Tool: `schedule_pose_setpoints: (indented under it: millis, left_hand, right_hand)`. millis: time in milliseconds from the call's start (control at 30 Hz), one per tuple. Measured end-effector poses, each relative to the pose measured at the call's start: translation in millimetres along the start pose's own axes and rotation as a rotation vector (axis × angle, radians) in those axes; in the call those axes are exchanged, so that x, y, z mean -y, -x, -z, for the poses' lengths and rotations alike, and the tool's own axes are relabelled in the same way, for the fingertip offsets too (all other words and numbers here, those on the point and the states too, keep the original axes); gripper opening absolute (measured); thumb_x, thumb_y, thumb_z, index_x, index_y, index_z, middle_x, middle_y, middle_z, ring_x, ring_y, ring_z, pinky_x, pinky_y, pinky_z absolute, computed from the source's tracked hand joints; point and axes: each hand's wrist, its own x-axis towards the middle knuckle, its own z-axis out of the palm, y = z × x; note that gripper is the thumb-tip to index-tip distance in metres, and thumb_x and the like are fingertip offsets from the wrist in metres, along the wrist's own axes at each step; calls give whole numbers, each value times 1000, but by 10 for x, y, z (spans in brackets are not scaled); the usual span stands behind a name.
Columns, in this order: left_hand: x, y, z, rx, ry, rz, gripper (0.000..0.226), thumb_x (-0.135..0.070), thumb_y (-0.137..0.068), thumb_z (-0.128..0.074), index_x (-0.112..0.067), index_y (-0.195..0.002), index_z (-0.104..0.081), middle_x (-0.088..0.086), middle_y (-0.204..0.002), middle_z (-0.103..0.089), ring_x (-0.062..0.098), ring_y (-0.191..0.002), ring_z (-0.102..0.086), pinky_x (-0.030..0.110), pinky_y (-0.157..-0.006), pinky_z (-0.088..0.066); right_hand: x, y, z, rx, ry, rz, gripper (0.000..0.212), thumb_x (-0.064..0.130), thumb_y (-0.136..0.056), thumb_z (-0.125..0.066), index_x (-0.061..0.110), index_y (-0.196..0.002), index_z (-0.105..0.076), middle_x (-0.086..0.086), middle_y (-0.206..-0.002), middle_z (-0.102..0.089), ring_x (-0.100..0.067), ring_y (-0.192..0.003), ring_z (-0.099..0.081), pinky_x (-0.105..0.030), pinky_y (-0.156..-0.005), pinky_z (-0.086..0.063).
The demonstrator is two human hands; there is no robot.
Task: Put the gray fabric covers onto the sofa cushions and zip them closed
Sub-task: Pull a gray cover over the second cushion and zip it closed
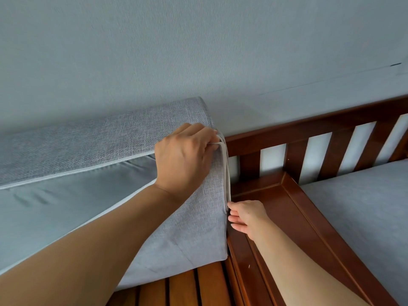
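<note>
The left hand (184,159) has its fingers curled over the top corner of the cover (205,219), clamped on the cloth and on the pale zip (226,171) edge there. The fingertips are hidden behind the corner. The right hand (246,216) is low on the same edge, its fingers close together at the zip. Whether they pinch the zip pull is hard to tell. The cushion (66,208) stands tilted on the wooden slats (198,288), leaning against the wall (198,51). The cover is still open along the long side, and shiny cloth shows inside. Its left end is cut off. A wooden frame (287,208) is just beside it.
</note>
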Motion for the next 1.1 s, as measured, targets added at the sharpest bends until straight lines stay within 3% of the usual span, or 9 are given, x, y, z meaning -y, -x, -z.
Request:
schedule_pose_setpoints:
  millis: [133, 200, 267, 367, 467, 700, 900, 1033, 1100]
  left_hand:
    - [13, 1, -18, -21, -5, -16, 11, -21, -80, -63, -16, -71, -67, -4, -75, -69, 21, -70, -64, 37, -45, -45]
    - [22, 0, -24, -32, 2, -20, 14, -24, -81, -60, -17, -71, -67, -5, -75, -69, 20, -69, -63, 37, -45, -45]
    - [27, 4, -28, -43, 10, -19, 13, -24, -81, -61, -17, -71, -68, -5, -75, -68, 20, -68, -63, 36, -45, -45]
    - [27, 12, -37, -63, 18, -25, 10, -20, -80, -65, -18, -70, -68, -5, -73, -68, 20, -66, -63, 36, -44, -45]
    - [24, 16, -42, -73, 7, -20, 10, -20, -79, -66, -18, -69, -68, -5, -72, -68, 19, -65, -62, 36, -43, -44]
    - [39, 27, -53, -68, 21, -11, 12, -21, -81, -64, -18, -70, -68, -6, -72, -68, 18, -66, -62, 34, -44, -43]
    - [30, 8, -18, -38, 45, 28, 11, -20, -78, -65, -17, -68, -67, -5, -72, -69, 18, -66, -63, 35, -44, -45]
    - [21, -30, 29, 21, 53, 56, 10, -18, -73, -66, -15, -64, -63, -4, -70, -67, 18, -61, -62, 33, -42, -45]
    - [11, -55, 49, 44, 48, 59, 11, -19, -71, -66, -15, -62, -60, -4, -68, -62, 18, -55, -57, 27, -40, -38]
  right_hand:
    - [-36, -147, -62, 19, -51, -71, 13, 11, -86, -65, 0, -90, -60, -13, -82, -58, -26, -77, -61, -39, -75, -52]
    - [-56, -211, -91, 32, -24, -112, 19, 10, -88, -59, -4, -101, -62, -24, -93, -62, -34, -86, -64, -42, -84, -53]
    - [-83, -288, -117, 10, 11, -139, 25, 9, -89, -55, -7, -108, -60, -28, -107, -62, -36, -94, -66, -41, -78, -55]
    - [-90, -409, -150, -25, 24, -154, 15, 4, -89, -54, -9, -94, -60, -19, -78, -58, -24, -62, -54, -34, -64, -55]
    - [-83, -504, -149, -60, 67, -166, 12, -2, -87, -55, -6, -75, -58, -14, -62, -54, -20, -50, -50, -29, -55, -53]
    - [-98, -467, -103, -108, 207, -59, 10, 2, -82, -55, -2, -76, -62, -9, -60, -53, -14, -42, -42, -16, -35, -33]
    - [331, -147, -121, -138, 313, 206, 9, 8, -73, -51, 9, -64, -50, -3, -57, -43, -16, -42, -34, -23, -40, -25]
    - [740, 225, -137, -142, 272, 247, 10, 20, -74, -56, 11, -76, -51, -3, -65, -46, -15, -43, -32, -24, -38, -25]
    - [920, 402, -142, -123, 246, 321, 14, 19, -71, -59, 13, -63, -49, -3, -61, -45, -16, -44, -31, -26, -42, -23]
